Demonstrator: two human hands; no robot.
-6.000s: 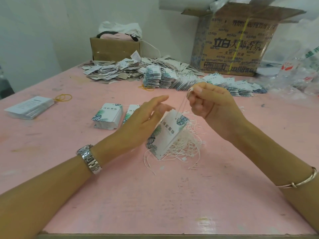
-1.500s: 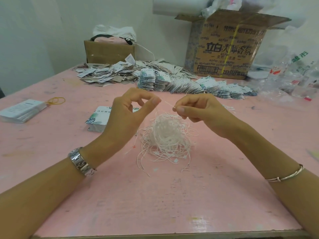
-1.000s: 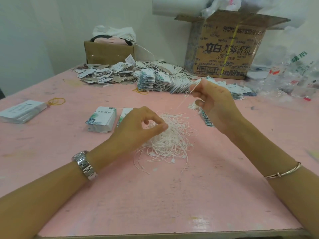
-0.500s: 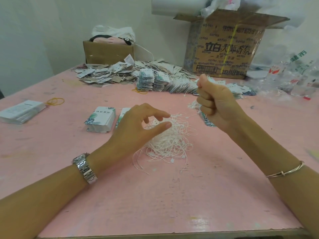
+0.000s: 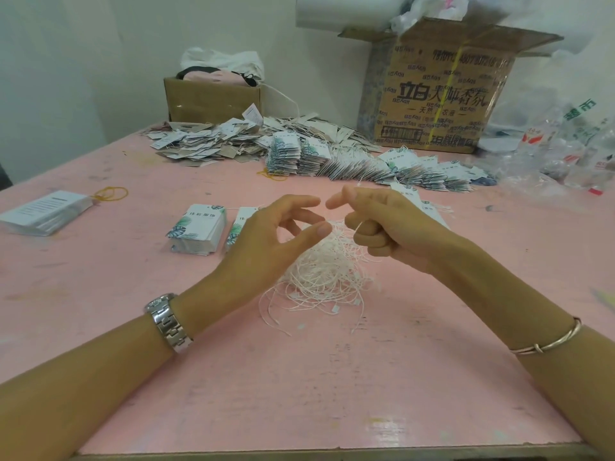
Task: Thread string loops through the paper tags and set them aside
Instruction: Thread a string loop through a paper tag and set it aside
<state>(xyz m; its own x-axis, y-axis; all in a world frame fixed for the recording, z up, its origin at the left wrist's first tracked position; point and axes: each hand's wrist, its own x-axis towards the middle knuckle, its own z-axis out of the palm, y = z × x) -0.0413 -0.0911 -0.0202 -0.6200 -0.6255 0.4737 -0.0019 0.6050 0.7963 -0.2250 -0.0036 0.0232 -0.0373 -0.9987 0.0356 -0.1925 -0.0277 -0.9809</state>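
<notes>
A tangled pile of white string loops (image 5: 326, 274) lies on the pink table (image 5: 299, 377). My left hand (image 5: 273, 237) hovers over the pile's left side, thumb and fingers spread, holding nothing. Close beside it, my right hand (image 5: 386, 224) has its lower fingers curled round one thin string; the index finger points left. Two stacks of leaf-printed paper tags (image 5: 196, 227) stand left of my left hand, the nearer stack partly hidden by it. A long row of tags with strings (image 5: 366, 168) lies beyond my hands.
A loose heap of tags (image 5: 206, 141) sits at the back left. A flat white stack (image 5: 46, 211) and a yellow rubber band (image 5: 111, 193) lie far left. Two cardboard boxes (image 5: 439, 91) (image 5: 213, 98) stand against the wall, with plastic bags (image 5: 565, 151) on the right.
My right hand came down from its raised position to just beside my left hand, still gripping the string. My left hand rose slightly off the pile and spread its fingers.
</notes>
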